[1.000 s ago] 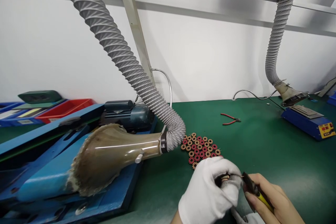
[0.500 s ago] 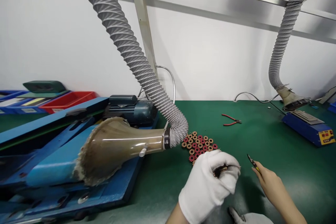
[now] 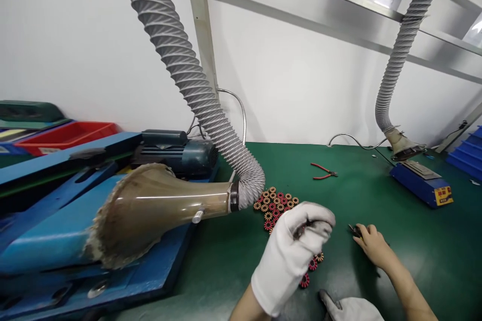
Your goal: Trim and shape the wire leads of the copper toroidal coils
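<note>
My left hand [image 3: 288,256], in a white glove, is raised over the table with its fingers curled around a small dark reddish piece [image 3: 300,231]. Most of that piece is hidden, but it looks like one of the wound rings. A cluster of small red and tan wound rings [image 3: 277,204] lies behind the glove, and a few more rings [image 3: 305,281] are by its right side. Low over the table, my bare right hand [image 3: 376,248] is closed on small pliers [image 3: 354,231] with dark jaws pointing away to the left.
Red-handled pliers [image 3: 324,171] lie farther back. A white glove [image 3: 356,308] is at the bottom edge. On the left, a blue machine [image 3: 150,266] carries a suction hood [image 3: 161,205] and grey hose [image 3: 196,80]. A blue box [image 3: 417,184] sits at right under another hose.
My right hand has shifted slightly left and up in view, now lying over the pliers. My left hand has moved left, uncovering rings beside it. The whole view has turned to the right.
</note>
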Available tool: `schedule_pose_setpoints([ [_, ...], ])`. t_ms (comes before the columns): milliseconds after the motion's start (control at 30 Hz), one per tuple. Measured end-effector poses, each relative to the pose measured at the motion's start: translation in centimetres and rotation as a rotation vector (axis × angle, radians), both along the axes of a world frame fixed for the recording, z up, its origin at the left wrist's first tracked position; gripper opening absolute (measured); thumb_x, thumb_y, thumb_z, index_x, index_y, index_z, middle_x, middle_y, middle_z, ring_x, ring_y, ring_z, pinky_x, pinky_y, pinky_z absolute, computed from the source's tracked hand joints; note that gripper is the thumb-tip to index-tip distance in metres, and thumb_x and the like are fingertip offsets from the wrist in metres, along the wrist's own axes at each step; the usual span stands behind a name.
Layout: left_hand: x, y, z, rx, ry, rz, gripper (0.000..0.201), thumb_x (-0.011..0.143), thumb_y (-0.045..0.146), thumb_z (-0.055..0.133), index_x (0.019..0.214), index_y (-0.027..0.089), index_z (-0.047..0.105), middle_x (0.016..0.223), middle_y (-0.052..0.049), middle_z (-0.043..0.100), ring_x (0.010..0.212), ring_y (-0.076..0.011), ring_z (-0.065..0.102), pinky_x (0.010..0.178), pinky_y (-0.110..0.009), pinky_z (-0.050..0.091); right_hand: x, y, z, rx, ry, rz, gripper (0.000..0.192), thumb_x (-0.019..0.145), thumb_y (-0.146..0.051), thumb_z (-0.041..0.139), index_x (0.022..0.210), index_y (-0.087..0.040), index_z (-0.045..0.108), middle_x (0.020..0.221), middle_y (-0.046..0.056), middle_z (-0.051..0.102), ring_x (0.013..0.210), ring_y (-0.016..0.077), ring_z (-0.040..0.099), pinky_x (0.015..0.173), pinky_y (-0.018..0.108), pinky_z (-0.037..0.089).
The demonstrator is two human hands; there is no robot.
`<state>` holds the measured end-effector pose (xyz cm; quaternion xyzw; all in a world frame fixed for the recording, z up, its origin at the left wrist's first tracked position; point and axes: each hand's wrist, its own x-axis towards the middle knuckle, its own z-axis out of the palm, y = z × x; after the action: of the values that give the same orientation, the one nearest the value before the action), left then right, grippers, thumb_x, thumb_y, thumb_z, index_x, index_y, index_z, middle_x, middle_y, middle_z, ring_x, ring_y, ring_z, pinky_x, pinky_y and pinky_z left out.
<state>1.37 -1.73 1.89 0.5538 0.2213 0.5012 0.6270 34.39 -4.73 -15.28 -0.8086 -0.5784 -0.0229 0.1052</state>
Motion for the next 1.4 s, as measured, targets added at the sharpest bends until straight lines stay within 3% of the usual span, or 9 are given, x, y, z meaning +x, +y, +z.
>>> schedule_pose_setpoints([
  [133,0.1,0.7,-0.5,-0.156,-0.180,-0.008,0.006,0.069,0.021,0.063,0.070,0.016,0.067,0.081,-0.005,0.070,0.064,-0.0140,0.061,0.066,-0.026,0.048,-3.2,3.2,5.2,0.106,0.211,0.070,0.029,0.094,-0.032,0.061,0.118,-0.017,0.059,0.119,0.010,0.062,0.101,0.0262,0.063,0.088,0.049,0.051],
  [300,0.3,1.8,-1.7,-0.118,-0.192,0.162,0.006,0.072,0.021,0.067,0.071,0.017,0.071,0.082,-0.006,0.071,0.087,-0.0199,0.064,0.077,-0.027,0.048,-12.4,4.8,14.2,0.290,0.621,0.506,0.036,0.099,-0.045,0.042,0.128,-0.025,0.051,0.128,0.009,0.059,0.109,0.0222,0.060,0.092,0.033,0.052],
  [400,-0.1,2.1,-2.1,-0.083,-0.165,0.255,0.008,0.075,0.021,0.066,0.074,0.018,0.072,0.090,-0.007,0.072,0.098,-0.0210,0.063,0.087,-0.027,0.047,-17.1,4.2,16.5,0.418,0.976,0.776,0.024,0.097,-0.044,0.052,0.118,-0.034,0.058,0.123,0.002,0.061,0.113,0.0189,0.059,0.094,0.026,0.049],
  [500,-0.6,2.3,-2.2,-0.057,-0.185,0.276,0.011,0.080,0.024,0.065,0.076,0.019,0.074,0.103,-0.008,0.073,0.110,-0.0224,0.061,0.091,-0.027,0.046,-20.0,4.0,16.1,0.430,1.389,0.928,0.021,0.092,-0.037,0.063,0.113,-0.035,0.065,0.113,0.002,0.064,0.113,0.0183,0.058,0.099,0.024,0.046],
  [600,-0.9,2.2,-2.1,-0.042,-0.258,0.284,0.011,0.080,0.028,0.068,0.074,0.021,0.074,0.096,-0.007,0.075,0.119,-0.0244,0.058,0.098,-0.029,0.043,-21.4,4.7,15.0,0.421,1.606,0.918,0.020,0.084,-0.037,0.073,0.103,-0.031,0.068,0.106,0.002,0.064,0.100,0.0173,0.062,0.091,0.022,0.049],
  [800,-0.7,2.1,-2.3,-0.132,-0.354,0.212,0.018,0.074,0.040,0.078,0.075,0.022,0.076,0.097,-0.006,0.075,0.116,-0.0275,0.061,0.106,-0.037,0.040,-21.8,5.6,14.4,0.420,1.626,0.889,0.017,0.081,-0.025,0.078,0.097,-0.030,0.073,0.097,0.002,0.068,0.091,0.0171,0.065,0.082,0.022,0.053],
  [1100,-0.4,3.2,-3.4,-0.258,-0.517,0.393,0.025,0.064,0.045,0.084,0.073,0.024,0.075,0.102,-0.004,0.078,0.102,-0.0254,0.070,0.099,-0.041,0.050,-22.9,4.8,14.8,0.284,1.891,0.604,0.029,0.067,-0.041,0.087,0.089,-0.024,0.078,0.088,0.004,0.073,0.085,0.0188,0.067,0.077,0.023,0.054],
  [1200,-1.1,3.7,-4.1,-0.127,-0.397,0.509,0.023,0.067,0.046,0.081,0.075,0.025,0.076,0.095,-0.003,0.079,0.097,-0.0234,0.071,0.092,-0.035,0.055,-22.9,4.8,15.1,0.229,2.016,0.588,0.026,0.068,-0.039,0.086,0.087,-0.024,0.077,0.091,0.005,0.072,0.077,0.0176,0.067,0.072,0.025,0.056],
  [1400,-2.0,2.1,-2.8,0.132,0.069,0.527,0.053,0.052,0.003,0.083,0.098,0.028,0.078,0.121,-0.006,0.068,0.116,-0.0275,0.061,0.104,-0.034,0.046,-22.6,4.7,15.9,0.164,2.197,0.545,0.026,0.066,-0.035,0.088,0.086,-0.024,0.075,0.091,0.001,0.070,0.074,0.0150,0.069,0.068,0.022,0.056],
])
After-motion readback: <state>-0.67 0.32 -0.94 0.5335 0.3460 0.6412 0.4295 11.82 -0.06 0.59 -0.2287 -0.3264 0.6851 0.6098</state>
